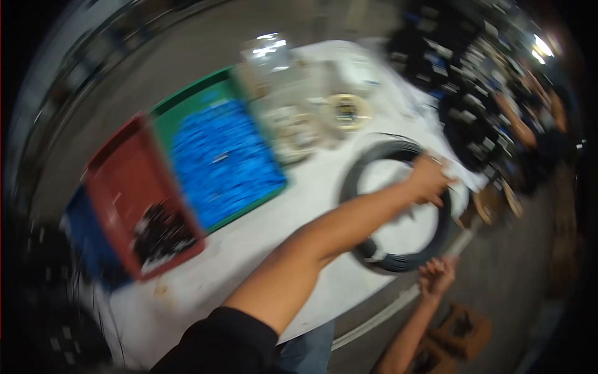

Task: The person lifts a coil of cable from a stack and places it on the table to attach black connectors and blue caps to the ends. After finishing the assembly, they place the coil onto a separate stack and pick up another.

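A coil of black cable (pixel 352 181) lies on the white table, with a small pale tag or tie near its lower left. My left hand (pixel 430 179) reaches across it, fingers curled over the upper right of the ring. Motion blur softens the fingertips there. Just below the coil's lower right edge is my right hand (pixel 438 276), with its fingers bent inward. Whatever those fingers hold, if anything, is too blurred to name.
A green tray (pixel 254 209) of blue pieces stands left of the coil, beside a red tray (pixel 118 187) with dark pieces. Tape rolls (pixel 347 112) and clear bags (pixel 270 53) sit behind. Dark bundles (pixel 473 124) and another person's arm (pixel 518 121) are at the right.
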The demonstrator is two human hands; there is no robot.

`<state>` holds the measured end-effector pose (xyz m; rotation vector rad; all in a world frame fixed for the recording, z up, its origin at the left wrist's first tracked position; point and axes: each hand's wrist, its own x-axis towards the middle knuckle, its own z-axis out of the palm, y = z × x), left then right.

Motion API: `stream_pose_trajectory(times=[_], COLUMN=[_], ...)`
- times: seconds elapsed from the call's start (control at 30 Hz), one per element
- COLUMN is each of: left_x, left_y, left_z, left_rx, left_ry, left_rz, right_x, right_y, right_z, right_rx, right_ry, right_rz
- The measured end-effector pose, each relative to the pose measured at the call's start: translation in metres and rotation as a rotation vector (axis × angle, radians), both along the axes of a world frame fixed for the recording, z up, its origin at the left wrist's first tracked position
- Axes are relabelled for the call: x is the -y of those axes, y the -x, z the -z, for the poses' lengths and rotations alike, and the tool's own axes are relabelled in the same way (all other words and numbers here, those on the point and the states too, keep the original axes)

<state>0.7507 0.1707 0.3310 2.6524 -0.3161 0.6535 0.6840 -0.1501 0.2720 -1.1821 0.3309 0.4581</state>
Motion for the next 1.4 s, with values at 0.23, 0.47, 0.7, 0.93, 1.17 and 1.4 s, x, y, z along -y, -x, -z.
stream_pose_trajectory(times=[0.23, 0.47, 0.7, 0.93, 1.17, 1.4], left_x=[-0.079, -0.089, 0.009, 0.18, 0.055, -0.189], left_y=[0.256, 0.568, 0.849, 0.942, 1.059, 1.237], left_z=[-0.081, -0.159, -0.196, -0.281, -0.488, -0.508], left_rx=[0.009, -0.17, 0.298, 0.738, 0.607, 0.635], left_ry=[-0.1, -0.292, -0.194, 0.438, 0.548, 0.621], left_rz=[0.149, -0.434, -0.882, -1.257, -1.475, -2.009], right_x=[-0.071, -0.292, -0.379, -0.44, -0.555, -0.718], right_y=[0.082, 0.286, 0.535, 0.654, 0.773, 0.933], right_z=[-0.083, -0.126, -0.203, -0.274, -0.442, -0.48], right_rx=[1.402, 1.147, 0.925, 0.85, 0.426, 0.431], right_ry=[0.367, -0.365, -0.654, -0.999, -0.853, -0.502], right_rz=[0.333, -0.945, -1.633, -1.777, -1.755, -1.649])
